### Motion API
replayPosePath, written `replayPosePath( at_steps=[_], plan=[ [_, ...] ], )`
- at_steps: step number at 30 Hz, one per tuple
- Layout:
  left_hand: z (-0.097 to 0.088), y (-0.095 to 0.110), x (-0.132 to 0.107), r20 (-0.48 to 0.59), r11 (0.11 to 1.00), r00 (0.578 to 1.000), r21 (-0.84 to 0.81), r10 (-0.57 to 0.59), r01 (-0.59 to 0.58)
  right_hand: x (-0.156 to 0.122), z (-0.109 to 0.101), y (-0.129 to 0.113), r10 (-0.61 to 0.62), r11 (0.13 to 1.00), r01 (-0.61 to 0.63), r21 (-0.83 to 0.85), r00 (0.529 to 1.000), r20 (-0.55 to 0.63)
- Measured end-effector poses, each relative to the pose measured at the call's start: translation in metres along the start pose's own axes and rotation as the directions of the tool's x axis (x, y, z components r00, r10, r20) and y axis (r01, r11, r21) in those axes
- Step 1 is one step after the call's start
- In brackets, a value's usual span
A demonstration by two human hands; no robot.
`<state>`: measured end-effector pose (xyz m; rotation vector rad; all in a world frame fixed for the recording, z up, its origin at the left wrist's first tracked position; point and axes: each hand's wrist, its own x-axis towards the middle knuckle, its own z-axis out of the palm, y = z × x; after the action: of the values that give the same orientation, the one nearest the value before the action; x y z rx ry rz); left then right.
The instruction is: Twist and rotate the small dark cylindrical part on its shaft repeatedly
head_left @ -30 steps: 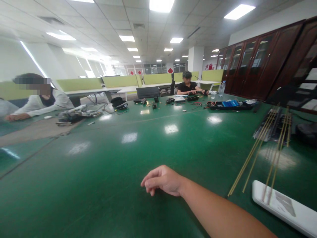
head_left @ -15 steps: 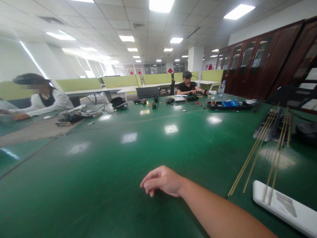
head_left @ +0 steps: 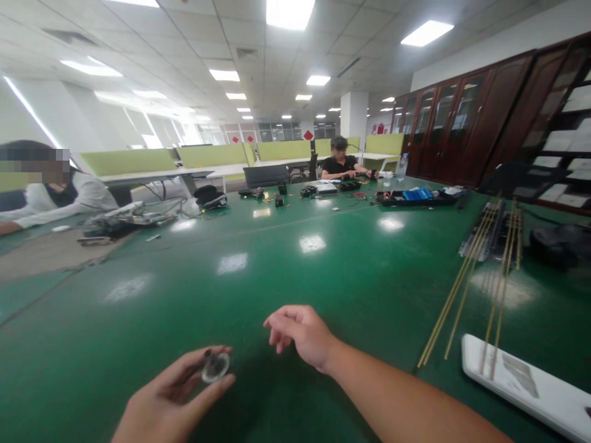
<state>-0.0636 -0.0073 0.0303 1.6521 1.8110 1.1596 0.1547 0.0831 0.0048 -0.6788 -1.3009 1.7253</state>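
Note:
My left hand (head_left: 173, 397) has come up at the bottom of the view, pinching a small clear round object (head_left: 215, 367) between thumb and fingers. My right hand (head_left: 300, 335) hovers just above the green table (head_left: 231, 289), fingers loosely curled and slightly apart, holding nothing. The two hands are close, about a hand's width apart. My right forearm runs off to the bottom right.
Several thin brass rods (head_left: 455, 295) lie to the right, some resting on a white flat board (head_left: 526, 384). A dark tray (head_left: 492, 231) sits behind them. One person (head_left: 46, 191) sits at left, another person (head_left: 340, 163) at the far end among tools. Wooden cabinets (head_left: 462, 123) line the right wall.
My left hand has entered from the bottom holding the small clear round object. My right hand lifted slightly and loosened its fingers. The view shifted a little.

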Motion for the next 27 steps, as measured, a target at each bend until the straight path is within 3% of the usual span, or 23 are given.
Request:
replayPosePath(
  at_steps=[2, 5, 7, 10, 13, 21, 27],
  plan=[
    [0.018, 0.003, 0.021, 0.076, 0.999, 0.997, 0.043, 0.000, -0.003, 0.003, -0.002, 0.001, -0.069, 0.989, 0.050, -0.140, 0.989, -0.130],
    [0.039, -0.002, 0.035, 0.088, 0.986, 0.990, 0.112, 0.114, -0.123, 0.006, -0.004, 0.008, -0.139, 0.931, 0.050, -0.361, 0.964, -0.226],
    [0.044, -0.009, 0.034, 0.137, 0.976, 0.978, 0.130, 0.158, -0.176, 0.006, -0.005, 0.013, -0.176, 0.874, 0.045, -0.484, 0.957, -0.230],
    [0.043, -0.014, 0.030, 0.157, 0.983, 0.982, 0.132, 0.105, -0.126, 0.002, -0.004, 0.017, -0.213, 0.802, 0.062, -0.594, 0.959, -0.187],
    [0.039, -0.011, 0.030, 0.152, 0.992, 0.986, 0.096, 0.066, -0.081, -0.002, -0.001, 0.016, -0.214, 0.767, 0.068, -0.638, 0.965, -0.154],
    [0.038, -0.003, 0.025, 0.221, 0.990, 0.971, 0.088, 0.088, -0.110, -0.009, 0.004, 0.007, -0.200, 0.647, 0.099, -0.756, 0.979, -0.042],
    [0.038, -0.007, 0.021, 0.205, 0.996, 0.977, 0.067, 0.051, -0.066, -0.009, 0.002, 0.011, -0.114, 0.778, 0.075, -0.623, 0.993, -0.022]
  ],
)
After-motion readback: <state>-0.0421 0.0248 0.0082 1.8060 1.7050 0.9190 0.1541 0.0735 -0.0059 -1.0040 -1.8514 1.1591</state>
